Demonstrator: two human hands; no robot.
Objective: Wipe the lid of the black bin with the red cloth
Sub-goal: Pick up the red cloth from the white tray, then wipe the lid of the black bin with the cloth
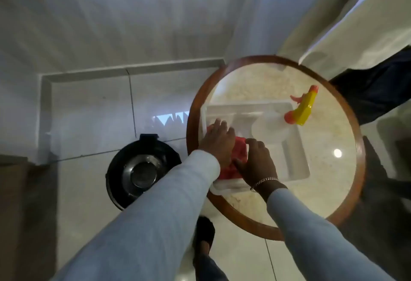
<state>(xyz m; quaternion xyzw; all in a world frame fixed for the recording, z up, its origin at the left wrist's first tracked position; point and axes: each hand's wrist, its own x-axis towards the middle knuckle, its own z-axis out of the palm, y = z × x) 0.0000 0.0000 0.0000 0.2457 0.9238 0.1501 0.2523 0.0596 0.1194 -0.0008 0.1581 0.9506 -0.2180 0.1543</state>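
Red cloth [239,147] — mostly under hands

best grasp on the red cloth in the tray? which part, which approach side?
Pinch the bunched fold of the red cloth showing between the left hand and right hand, coming straight down from above. It lies crumpled in the near-left compartment of the white tray, so the walls likely block a side approach. The raised folds give fingers something to close on; then lift clear toward the black bin.

One black bin [140,174], one red cloth [239,154], one white tray [295,151], one spray bottle [303,108], one round desk [329,187], two hands: left hand [219,141], right hand [255,161].
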